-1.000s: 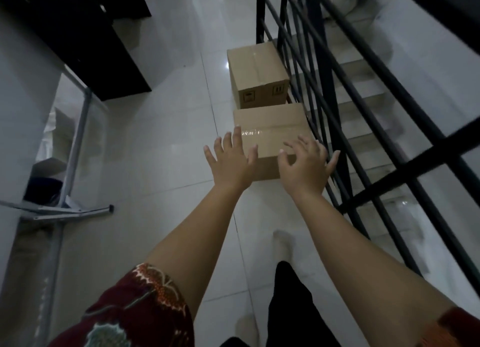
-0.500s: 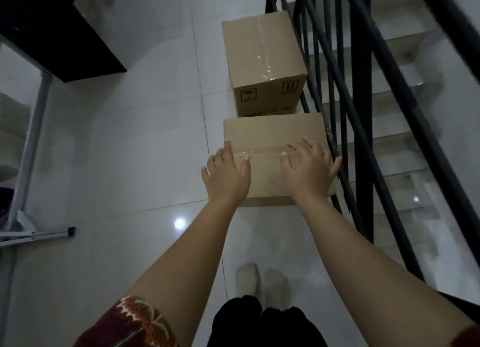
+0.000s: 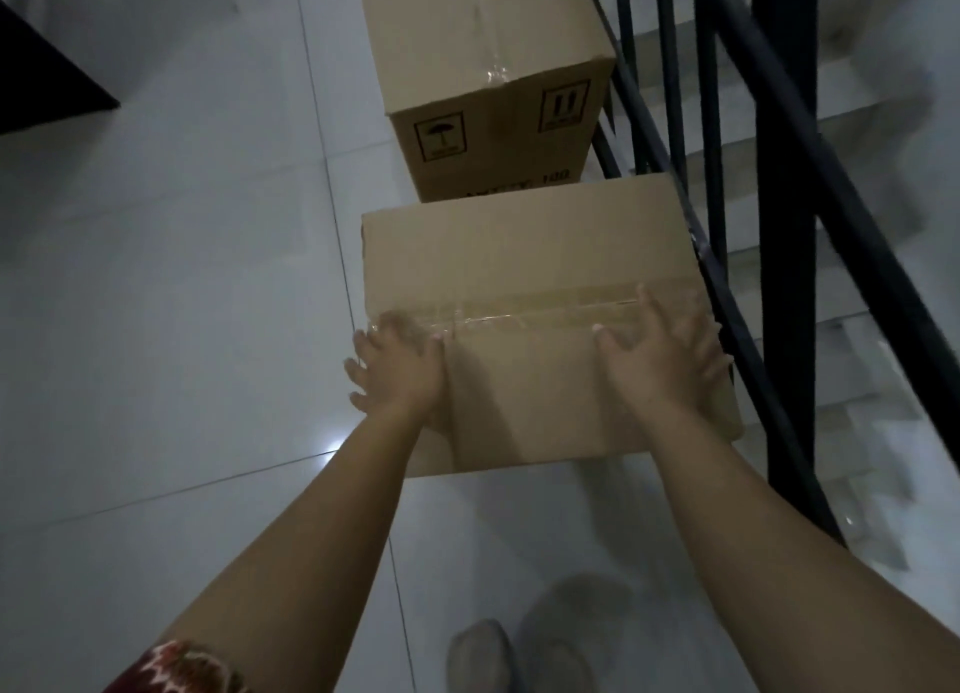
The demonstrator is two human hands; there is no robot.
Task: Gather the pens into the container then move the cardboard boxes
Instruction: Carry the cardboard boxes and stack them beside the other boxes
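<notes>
Two brown cardboard boxes stand on the white tiled floor beside a stair railing. The near cardboard box [image 3: 524,256] is flat and taped across its top. My left hand [image 3: 400,375] clasps its left edge, thumb on top and fingers down the side. My right hand [image 3: 660,360] lies on its top at the right edge, fingers spread and reaching over that edge. The box rests on the floor. The far cardboard box [image 3: 483,48] is taller, carries printed handling symbols, and touches the near box's back. No pens or container are in view.
A black metal stair railing [image 3: 727,235] runs close along the right side of both boxes, with white steps [image 3: 857,256] going down beyond it. A dark piece of furniture [image 3: 36,69] sits at the far left. My feet [image 3: 524,645] stand just behind the near box.
I have moved closer and bent lower over the boxes. Both hands went from hovering above the near box to its left and right edges, and spread wider apart.
</notes>
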